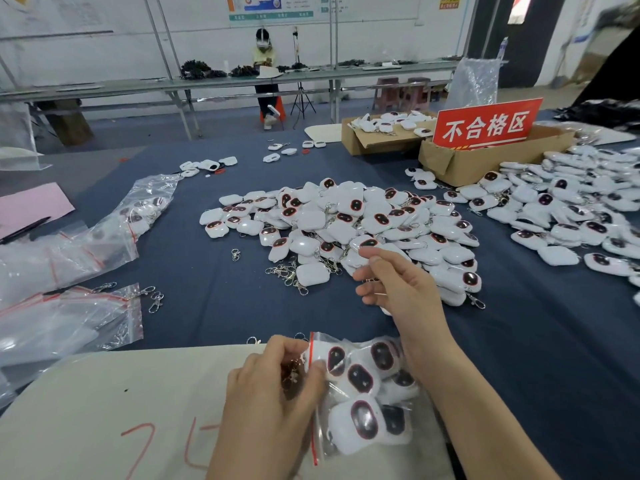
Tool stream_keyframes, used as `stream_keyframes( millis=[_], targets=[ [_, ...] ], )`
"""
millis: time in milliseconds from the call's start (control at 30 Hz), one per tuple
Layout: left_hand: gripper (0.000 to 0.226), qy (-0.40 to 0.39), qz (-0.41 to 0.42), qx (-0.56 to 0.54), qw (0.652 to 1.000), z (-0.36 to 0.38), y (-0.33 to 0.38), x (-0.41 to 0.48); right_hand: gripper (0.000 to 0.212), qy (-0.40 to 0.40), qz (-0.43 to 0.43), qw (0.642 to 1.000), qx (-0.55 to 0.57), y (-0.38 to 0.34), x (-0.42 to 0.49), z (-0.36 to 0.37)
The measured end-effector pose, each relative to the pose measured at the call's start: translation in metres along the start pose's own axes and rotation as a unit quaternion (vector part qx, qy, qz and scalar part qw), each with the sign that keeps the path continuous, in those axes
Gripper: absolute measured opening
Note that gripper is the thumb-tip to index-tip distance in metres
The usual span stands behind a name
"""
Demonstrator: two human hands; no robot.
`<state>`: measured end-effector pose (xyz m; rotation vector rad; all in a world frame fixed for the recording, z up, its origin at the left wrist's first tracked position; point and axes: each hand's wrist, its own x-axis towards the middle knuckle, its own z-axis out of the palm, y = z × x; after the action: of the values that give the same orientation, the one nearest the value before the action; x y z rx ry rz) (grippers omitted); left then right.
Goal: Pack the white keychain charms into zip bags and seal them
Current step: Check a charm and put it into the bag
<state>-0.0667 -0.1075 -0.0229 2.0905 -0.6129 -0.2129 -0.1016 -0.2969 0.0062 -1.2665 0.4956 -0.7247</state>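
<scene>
Noting layout, largest first. Table [207,306], dark blue cover, carries everything. Central pile of white keychain charms [346,220] lies mid-table. A second pile [571,209] spreads out at the right. Cardboard boxes [467,164] sit behind it, one with a red sign [486,124]. Empty zip bags [62,323] lie at the left. Cream board [121,393] lies at the near edge, under the work.

Zip bag [322,441] in progress rests on the board, part filled with charms and not yet sealed. Its long axis runs left to right. Its mouth, marked by the red zip strip [313,427], faces left.

Left hand [273,386]: fingers curled, gripping the bag at the mouth, with a bunch of metal clasps gathered under the fingers.

Right hand [398,289]: forearm crosses over the bag's right end and reaches away from the body. Fingers are curled, with the tips on one charm [365,242] at the near edge of the central pile. Cannot tell whether they already pinch it or only touch it.

Key relation: the charm lies beyond the bag and slightly right of its mouth. The right hand is the nearer one; the left is occupied at the opening.

Judgement: the charm must come back toward the body and leftward to enter the mouth. The left hand should keep the opening spread. Loose clasps there could snag the strip.
</scene>
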Motion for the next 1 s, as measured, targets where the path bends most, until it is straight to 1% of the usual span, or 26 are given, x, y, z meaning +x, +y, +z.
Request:
stream_keyframes(
  millis=[67, 167, 300, 433, 500, 600, 733, 867, 1000],
  targets=[
    [0.019, 0.004, -0.006, -0.016, 1.000, -0.0007, -0.0010, -0.0004, 0.023, 0.013, 0.005, 1.000, 0.020, -0.0027, 0.0024, -0.0036],
    [0.019, 0.026, -0.006, -0.038, 0.999, -0.0007, -0.0025, -0.0007, 0.025, 0.027, 0.017, 0.999, 0.035, -0.0035, 0.0054, -0.0076],
    [0.016, 0.027, 0.007, -0.059, 0.998, -0.0043, -0.0027, -0.0007, 0.029, 0.026, 0.016, 0.999, 0.038, -0.0024, 0.0062, -0.0072],
    [0.021, 0.027, 0.012, -0.044, 0.999, -0.0078, -0.0015, -0.0004, 0.027, 0.023, 0.014, 0.999, 0.038, -0.0031, 0.0066, -0.0078],
    [0.022, 0.036, 0.026, -0.015, 0.999, -0.0080, -0.0028, -0.0016, 0.025, 0.023, 0.013, 0.999, 0.038, -0.0036, 0.0068, -0.0089],
    [0.016, 0.036, 0.039, 0.020, 0.998, -0.0065, -0.0045, -0.0045, 0.025, 0.023, 0.011, 0.999, 0.039, -0.0034, 0.0069, -0.0086],
    [0.008, 0.043, 0.050, 0.023, 0.998, -0.0008, -0.0024, -0.0033, 0.024, 0.021, 0.015, 0.999, 0.034, -0.0024, 0.0065, -0.0069],
    [0.022, 0.033, 0.069, 0.042, 0.996, -0.0001, -0.0028, -0.0019, 0.023, 0.019, 0.013, 0.999, 0.032, -0.0017, 0.0058, -0.0060],
    [0.044, 0.019, 0.090, 0.017, 0.996, 0.0007, -0.0061, 0.0014, 0.022, 0.012, 0.011, 0.999, 0.030, -0.0007, 0.0047, -0.0046]
  ],
)
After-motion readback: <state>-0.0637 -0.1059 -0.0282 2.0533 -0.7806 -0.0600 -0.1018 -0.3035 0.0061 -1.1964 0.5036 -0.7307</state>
